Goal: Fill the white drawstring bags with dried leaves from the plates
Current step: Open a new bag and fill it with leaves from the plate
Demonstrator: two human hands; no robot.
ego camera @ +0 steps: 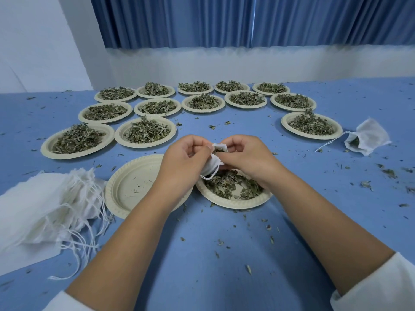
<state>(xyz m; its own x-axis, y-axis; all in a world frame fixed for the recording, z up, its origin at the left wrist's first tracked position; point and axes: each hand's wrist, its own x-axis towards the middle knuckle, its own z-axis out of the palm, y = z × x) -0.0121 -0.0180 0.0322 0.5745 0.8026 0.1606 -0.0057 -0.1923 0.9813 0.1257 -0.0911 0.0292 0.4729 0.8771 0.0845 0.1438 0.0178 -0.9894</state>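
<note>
Left hand [184,153] and right hand [244,153] both pinch the little white drawstring bag [212,163] by its open mouth, fingers curled, right above the half-emptied plate [233,204] of dried leaves [226,184]. Left of that plate there's an emptied plate [134,187], behind it heaped plates [146,144], and off to the right a partly filled bag [368,136].

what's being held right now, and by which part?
One white drawstring bag, pinched at its open top edge: left hand on one side, right hand on the other. Its body hangs over a plate of leaves.
</note>
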